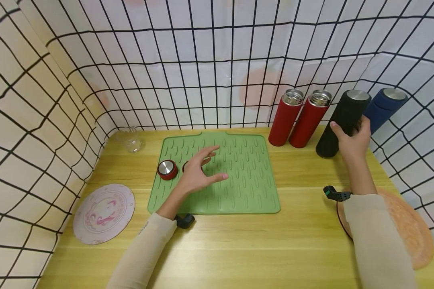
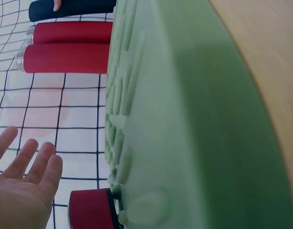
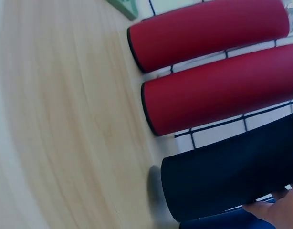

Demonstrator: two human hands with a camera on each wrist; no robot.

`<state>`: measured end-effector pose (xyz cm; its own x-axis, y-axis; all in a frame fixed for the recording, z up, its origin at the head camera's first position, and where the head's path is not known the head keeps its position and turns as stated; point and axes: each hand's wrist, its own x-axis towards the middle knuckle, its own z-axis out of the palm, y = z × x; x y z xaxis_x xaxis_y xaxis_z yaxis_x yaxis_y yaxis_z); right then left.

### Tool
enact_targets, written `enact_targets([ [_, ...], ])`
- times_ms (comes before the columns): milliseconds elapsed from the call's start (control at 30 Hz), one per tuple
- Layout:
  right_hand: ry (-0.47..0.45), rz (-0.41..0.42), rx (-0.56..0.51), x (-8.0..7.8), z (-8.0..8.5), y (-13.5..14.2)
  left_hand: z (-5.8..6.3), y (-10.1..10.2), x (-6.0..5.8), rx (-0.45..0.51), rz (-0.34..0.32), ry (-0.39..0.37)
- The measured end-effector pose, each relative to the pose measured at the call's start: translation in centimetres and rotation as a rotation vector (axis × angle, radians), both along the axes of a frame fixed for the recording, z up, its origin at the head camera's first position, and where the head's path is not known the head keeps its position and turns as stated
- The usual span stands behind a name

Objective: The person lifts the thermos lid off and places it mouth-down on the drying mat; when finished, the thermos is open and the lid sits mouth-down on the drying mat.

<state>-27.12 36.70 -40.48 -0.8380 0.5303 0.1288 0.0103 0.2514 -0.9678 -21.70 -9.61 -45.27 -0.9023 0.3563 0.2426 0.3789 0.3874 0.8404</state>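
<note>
My right hand (image 1: 354,140) grips a black thermos bottle (image 1: 343,116) with a silver-topped lid, thumb on the near side. The right wrist view shows a dark shadow beside the base of that bottle; whether it touches the table I cannot tell. My left hand (image 1: 197,172) hovers over a green drying mat (image 1: 238,172), fingers spread and holding nothing. Just left of it a red lid (image 1: 167,169) with a silver top sits on the mat. Another round lid (image 1: 185,166) is mostly hidden behind the left hand.
Two red thermos bottles (image 1: 285,118) (image 1: 310,120), lidless, stand left of the black one. Behind it on the right is a blue thermos (image 1: 385,106). A clear glass cup (image 1: 132,140), a pink round placemat (image 1: 104,214) and an orange round mat (image 1: 408,228) lie around. Black grid panels (image 1: 213,64) surround the table.
</note>
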Motion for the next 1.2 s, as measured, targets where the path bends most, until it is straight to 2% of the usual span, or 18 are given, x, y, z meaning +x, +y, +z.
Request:
enact_targets([
  [167, 0.137, 0.029, -0.061, 2.2, 0.3, -1.0, 0.4, 0.2, -0.1, -0.01, -0.003, 0.004],
  [333, 0.243, 0.09, -0.06, 4.0, 0.4, -2.5, 1.0, 0.4, -0.2, 0.008, -0.037, 0.028],
  [467, 0.313, 0.196, -0.077, 5.0, 0.2, -4.5, 1.5, 0.8, -0.2, 0.03, -0.061, 0.056],
  [667, 0.382, 0.425, -0.119, 5.9, -0.3, -7.8, 2.3, 1.5, -0.2, 0.067, -0.082, 0.082],
  [900, 0.345, 0.605, -0.056, 6.1, -1.1, -10.6, 2.9, 2.2, -0.1, 0.122, -0.119, 0.106],
  [1200, 0.222, 0.757, 0.049, 6.1, -0.7, -13.8, 4.1, 3.1, 0.3, 0.181, -0.174, 0.115],
])
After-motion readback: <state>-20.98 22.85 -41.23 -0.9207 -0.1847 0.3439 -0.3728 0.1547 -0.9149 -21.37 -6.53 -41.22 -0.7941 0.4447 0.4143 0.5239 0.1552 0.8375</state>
